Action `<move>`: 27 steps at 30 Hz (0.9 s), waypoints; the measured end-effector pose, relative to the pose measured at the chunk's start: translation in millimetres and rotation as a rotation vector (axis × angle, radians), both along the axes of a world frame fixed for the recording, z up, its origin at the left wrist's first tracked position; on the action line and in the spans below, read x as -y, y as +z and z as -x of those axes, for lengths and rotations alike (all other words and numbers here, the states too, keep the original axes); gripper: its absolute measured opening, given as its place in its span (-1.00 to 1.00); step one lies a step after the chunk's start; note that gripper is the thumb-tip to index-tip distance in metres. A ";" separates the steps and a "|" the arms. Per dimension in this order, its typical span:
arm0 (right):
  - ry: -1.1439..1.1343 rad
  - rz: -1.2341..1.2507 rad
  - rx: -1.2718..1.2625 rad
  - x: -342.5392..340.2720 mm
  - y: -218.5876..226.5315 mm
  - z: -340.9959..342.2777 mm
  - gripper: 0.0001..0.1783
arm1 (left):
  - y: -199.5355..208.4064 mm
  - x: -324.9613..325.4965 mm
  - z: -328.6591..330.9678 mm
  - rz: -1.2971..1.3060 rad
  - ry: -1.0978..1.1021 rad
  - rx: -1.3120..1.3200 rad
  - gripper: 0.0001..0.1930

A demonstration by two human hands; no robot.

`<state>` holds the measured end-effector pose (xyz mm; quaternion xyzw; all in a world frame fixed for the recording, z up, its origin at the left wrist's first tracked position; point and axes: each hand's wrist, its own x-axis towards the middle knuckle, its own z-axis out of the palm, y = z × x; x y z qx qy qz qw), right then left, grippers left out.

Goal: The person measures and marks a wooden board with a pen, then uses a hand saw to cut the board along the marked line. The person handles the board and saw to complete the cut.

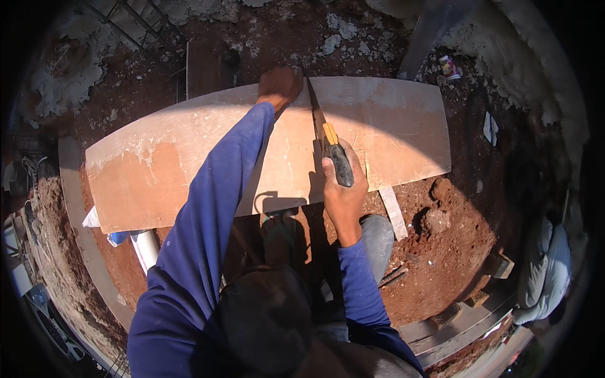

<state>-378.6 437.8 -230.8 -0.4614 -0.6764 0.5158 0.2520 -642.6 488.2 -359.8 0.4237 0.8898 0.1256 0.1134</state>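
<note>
A hand saw with a black and yellow handle (341, 162) is gripped in my right hand (348, 194), its narrow blade (312, 97) pointing away from me across the far edge of a wooden board (391, 145). My left hand (279, 85) is closed at the board's far edge, just left of the blade tip; its fingertips are hidden, though it seems to hold the edge. The wide, pale board lies crosswise before me, part in sun and part in shade. Whether the teeth are inside a cut cannot be made out.
Reddish soil (435, 264) surrounds the board, with a clod (436, 220) at right. A narrow wood strip (393, 213) and a white pipe (145, 249) lie by its near edge. A plank (430, 38) leans beyond it. A pale sack (546, 274) sits far right.
</note>
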 end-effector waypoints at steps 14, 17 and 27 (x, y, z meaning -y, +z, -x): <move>0.011 -0.041 0.039 23.5 24.3 -39.2 -0.51 | 15.3 -11.6 19.2 0.018 0.005 -0.017 -0.49; 0.066 -0.047 0.115 60.7 68.8 -85.2 -0.49 | 20.0 -1.8 28.7 0.017 0.039 -0.075 -0.47; 0.049 -0.045 0.087 42.6 39.7 -57.5 -0.53 | 20.3 4.2 24.2 0.040 0.066 0.007 -0.48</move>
